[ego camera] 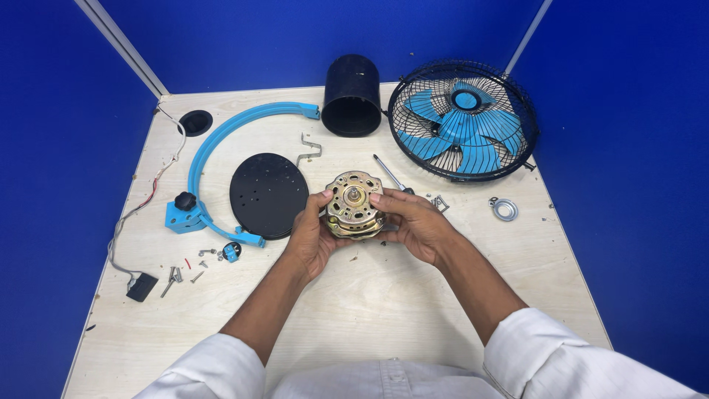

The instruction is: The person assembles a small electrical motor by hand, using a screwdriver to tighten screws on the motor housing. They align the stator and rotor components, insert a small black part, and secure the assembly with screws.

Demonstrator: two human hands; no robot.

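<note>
**While Both Hands Cradle It, a Brassy Motor Hangs Over the Counter**

While the pale wood-grain counter (384, 295) lies strewn with parts, the left hand (312, 233) and right hand (415, 225) wrap their fingers around a round, gold-toned metal motor (354, 205), stubby shaft pointing up, held just above the counter's middle. Beside the left hand lies a flat black oval plate (267, 194). Behind, a curved blue plastic bracket (221, 140), a glossy black cylinder (352, 96) and a wire-caged fan (463, 120) with blue blades.
</note>
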